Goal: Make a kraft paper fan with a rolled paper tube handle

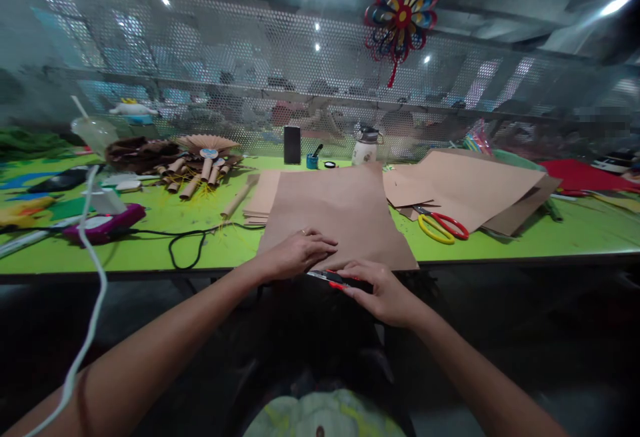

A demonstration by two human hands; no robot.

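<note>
A large sheet of brown paper (340, 213) lies on the green table (550, 237), its near edge at the table's front. My left hand (297, 250) rests flat on the near part of the sheet, fingers spread, a ring on one finger. My right hand (383, 290) is closed round a red and black cutter (333, 279) held along the sheet's near edge, its tip pointing left under my left hand.
Red and yellow scissors (443, 227) lie right of the sheet beside more brown sheets (470, 190). Rolled paper tubes (197, 177), a black cable (185, 243) and a pink device (105, 223) sit on the left. A mesh screen (250, 77) backs the table; a paper flower (403, 13) hangs above.
</note>
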